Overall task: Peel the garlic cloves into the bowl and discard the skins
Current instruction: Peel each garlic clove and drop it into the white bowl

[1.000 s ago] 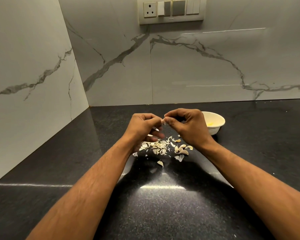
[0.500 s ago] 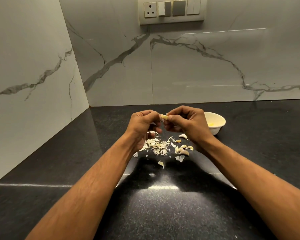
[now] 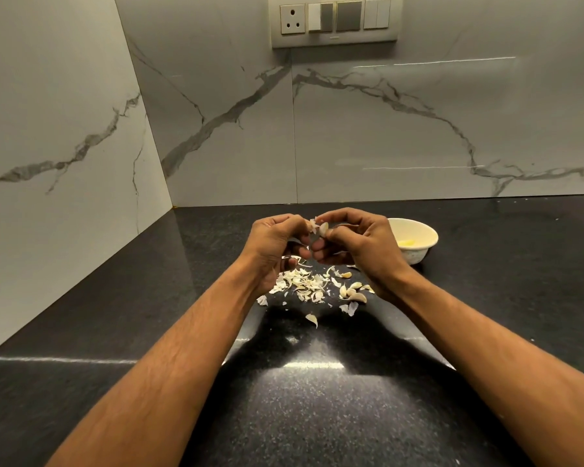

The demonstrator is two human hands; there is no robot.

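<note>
Both hands meet above the black speckled stone countertop (image 3: pixel 317 416), and from my remote seat I read them like this: the right hand (image 3: pixel 361 246) pinches a small pale garlic clove (image 3: pixel 323 228) between thumb and curled fingers, while the left hand (image 3: pixel 277 246) has its fingertips drawn together on a thin whitish flake of skin (image 3: pixel 312 224) that stands off the clove's left side. The two hands touch at the knuckles of their lower fingers. Directly under them lies a scattered heap of papery white garlic skins (image 3: pixel 304 284), and just to its right a few unpeeled cream-coloured cloves (image 3: pixel 353 293) rest on the stone, one loose piece (image 3: pixel 312 319) a little nearer to me. Behind the right hand, partly hidden by it, sits a small round white bowl (image 3: pixel 422 246) with something pale yellow (image 3: pixel 406 243) inside; I cannot tell how many pieces. Grey-veined marble tiles (image 3: pixel 385 129) form the back wall, with a switch plate (image 3: pixel 334 20) at the top.
</note>
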